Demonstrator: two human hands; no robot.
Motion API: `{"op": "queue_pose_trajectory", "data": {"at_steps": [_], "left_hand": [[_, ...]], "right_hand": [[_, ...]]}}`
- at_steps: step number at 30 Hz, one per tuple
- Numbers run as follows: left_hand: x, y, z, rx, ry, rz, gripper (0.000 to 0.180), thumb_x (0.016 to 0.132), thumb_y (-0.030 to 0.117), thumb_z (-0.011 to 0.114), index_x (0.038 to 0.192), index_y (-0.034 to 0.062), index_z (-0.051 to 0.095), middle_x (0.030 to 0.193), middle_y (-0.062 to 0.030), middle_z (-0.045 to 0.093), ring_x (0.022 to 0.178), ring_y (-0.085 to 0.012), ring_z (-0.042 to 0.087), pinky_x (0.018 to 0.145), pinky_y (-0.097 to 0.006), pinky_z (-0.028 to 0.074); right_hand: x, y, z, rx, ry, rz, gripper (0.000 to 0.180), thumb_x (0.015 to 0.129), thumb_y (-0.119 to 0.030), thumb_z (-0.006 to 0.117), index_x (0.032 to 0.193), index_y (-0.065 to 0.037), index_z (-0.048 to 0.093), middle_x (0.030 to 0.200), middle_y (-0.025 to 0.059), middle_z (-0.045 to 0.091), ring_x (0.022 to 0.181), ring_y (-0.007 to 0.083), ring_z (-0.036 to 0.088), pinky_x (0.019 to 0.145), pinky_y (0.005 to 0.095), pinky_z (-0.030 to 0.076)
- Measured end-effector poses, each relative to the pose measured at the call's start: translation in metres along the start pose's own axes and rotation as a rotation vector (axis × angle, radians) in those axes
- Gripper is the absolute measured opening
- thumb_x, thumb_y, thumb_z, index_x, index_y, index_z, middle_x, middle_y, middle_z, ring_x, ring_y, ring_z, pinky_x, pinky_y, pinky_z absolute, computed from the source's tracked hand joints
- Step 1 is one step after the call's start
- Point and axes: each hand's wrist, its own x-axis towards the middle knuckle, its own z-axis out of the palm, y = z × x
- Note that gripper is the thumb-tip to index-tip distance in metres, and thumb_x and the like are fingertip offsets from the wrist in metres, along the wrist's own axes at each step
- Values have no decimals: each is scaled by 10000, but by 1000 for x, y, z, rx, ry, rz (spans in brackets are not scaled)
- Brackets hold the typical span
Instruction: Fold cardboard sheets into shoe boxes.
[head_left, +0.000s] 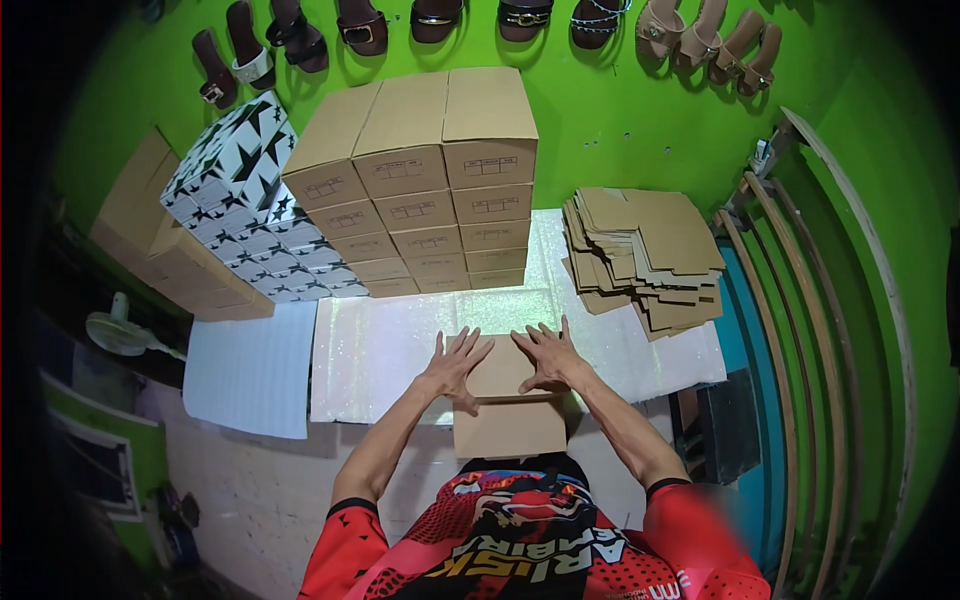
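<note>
A plain brown cardboard box [502,380] lies at the near edge of the table, right in front of my body. A second brown panel [511,430] extends from it toward me past the table edge; whether it is a flap or the box's side I cannot tell. My left hand [454,370] rests on the box's left side, fingers spread and pointing away from me. On the opposite side, my right hand [549,358] presses on the box with its fingers also apart. Both thumbs point inward and toward me. The box's inside is hidden.
Stacked brown boxes [415,210] stand at the back, beside white boxes with black stars [240,165]. Flat cardboard pieces [660,240] are piled at the right on the shiny white table cover [370,350]. A wooden rack [800,300] and a fan [120,325] flank the table. Sandals [437,20] hang above.
</note>
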Motion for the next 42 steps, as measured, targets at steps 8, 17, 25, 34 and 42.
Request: {"op": "queue_pose_trajectory", "data": {"at_steps": [8,17,25,34,42], "left_hand": [[-12,-9,8,-48,101,34,1482,469,536,967,1701,335,169,1704,-234,193,1567,-477,195,1205,-799,131],[-37,1,-59,150,639,-31,1219,632,336,945,1669,348,305,1710,-183,205,1594,-410,163,1208,-769,63],[-41,23,67,186,664,-103,857,906,333,742,1652,420,329,1711,-109,246,1600,-322,191,1134,-826,83],[-60,68,66,-107,636,-125,676,927,488,716,1470,106,590,1302,-150,560,1302,-300,509,1168,-667,203],[-31,30,27,-270,506,6,799,855,545,730,1505,109,570,1515,-201,518,1476,-376,427,1273,-673,127]], "right_hand": [[-17,-13,-4,-52,63,-126,1435,484,-786,876,1680,-265,279,1692,228,292,1554,474,276,1221,772,36],[-21,-28,-88,-182,601,-154,1202,623,-455,955,1648,-319,342,1715,135,257,1569,396,256,1240,727,75],[-37,-41,49,-121,764,-136,921,872,-301,770,1665,-392,311,1746,62,228,1602,348,198,1219,697,137],[-84,-69,50,139,605,-84,754,924,-646,657,1515,-188,555,1441,110,550,1390,311,465,1226,650,167],[-52,-46,12,162,343,-90,892,909,-695,646,1606,-173,455,1626,199,431,1509,420,385,1235,675,219]]}}
